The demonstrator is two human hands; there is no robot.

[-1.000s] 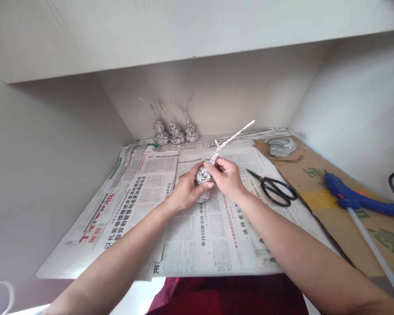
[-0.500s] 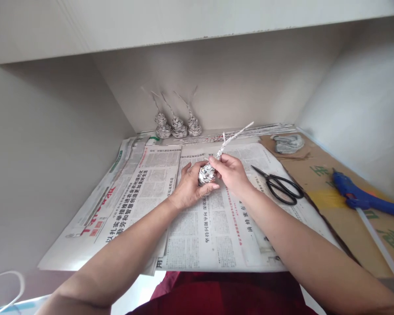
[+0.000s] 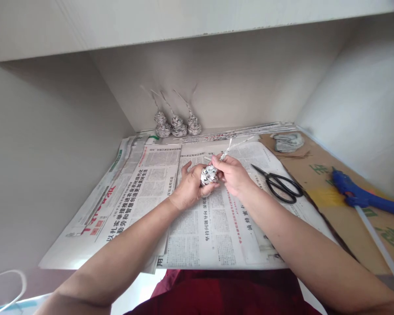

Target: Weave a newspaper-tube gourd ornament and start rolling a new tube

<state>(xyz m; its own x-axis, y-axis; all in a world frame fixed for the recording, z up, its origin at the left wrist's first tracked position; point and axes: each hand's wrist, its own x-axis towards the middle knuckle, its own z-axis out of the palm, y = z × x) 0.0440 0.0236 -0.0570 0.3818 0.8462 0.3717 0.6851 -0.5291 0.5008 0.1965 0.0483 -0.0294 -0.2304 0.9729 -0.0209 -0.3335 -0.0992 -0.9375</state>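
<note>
A small gourd woven from rolled newspaper strips (image 3: 209,175) is held between both hands above the newspaper. My left hand (image 3: 192,183) wraps round its rounded body from the left, thumb below and fingers behind. My right hand (image 3: 232,173) pinches the gourd's narrow upper part, where the twisted paper stem (image 3: 226,153) runs up and away to the right and ends in thin loose strips. A short paper end pokes out near the right fingertips. Part of the gourd is hidden by the fingers.
Three finished-looking paper gourds (image 3: 177,127) stand against the back wall, beside a bundle of paper sticks (image 3: 236,133). Black scissors (image 3: 280,186) lie right of my hands. A blue glue gun (image 3: 364,197) and a grey cloth (image 3: 288,142) rest on cardboard (image 3: 321,179). Newspapers (image 3: 197,245) cover the tabletop.
The gourd has turned and tipped a little in my hands, its stem now pointing farther away and lower. My right hand has shifted slightly right; my left hand keeps its hold.
</note>
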